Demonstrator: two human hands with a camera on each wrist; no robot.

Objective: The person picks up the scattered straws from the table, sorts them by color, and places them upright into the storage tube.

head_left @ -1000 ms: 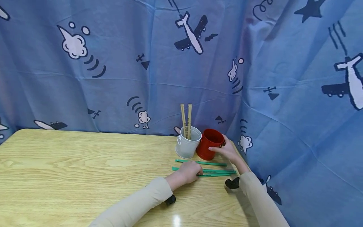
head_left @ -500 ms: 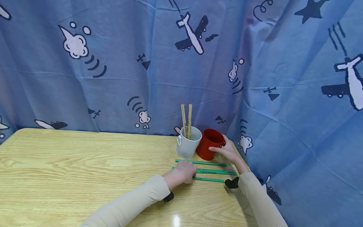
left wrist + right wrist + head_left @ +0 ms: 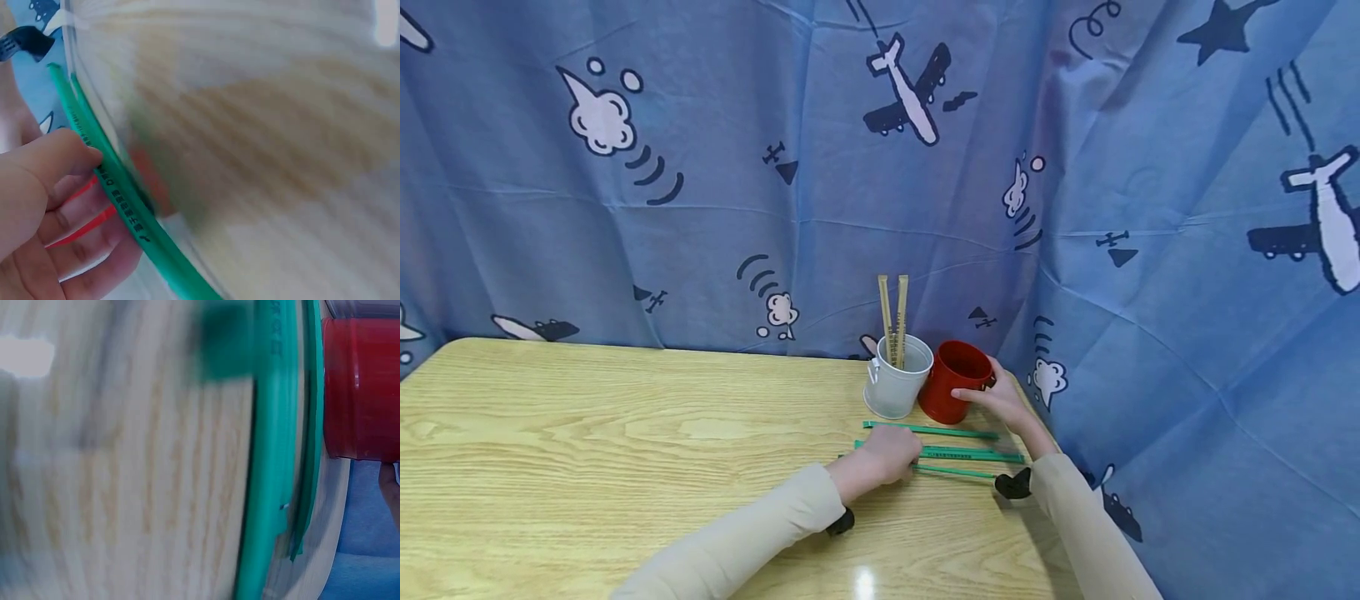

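Left hand (image 3: 887,455) has the nearest green stick (image 3: 955,472) pinched between thumb and fingers, just right of centre, low in the head view; can't tell if it's fully off the table (image 3: 625,450). The other green sticks (image 3: 973,455) lie right behind it, so I'd lift straight up instead of dragging, or you'll probably shove the neighbours around. Go easy on the pinch too, my guess is it's thin and would crease. Right hand (image 3: 1002,402) is gripping the red bucket (image 3: 942,398), above the sticks in the frame; a light steadying hold should do, so it doesn't bump the white bucket (image 3: 891,398) beside it.
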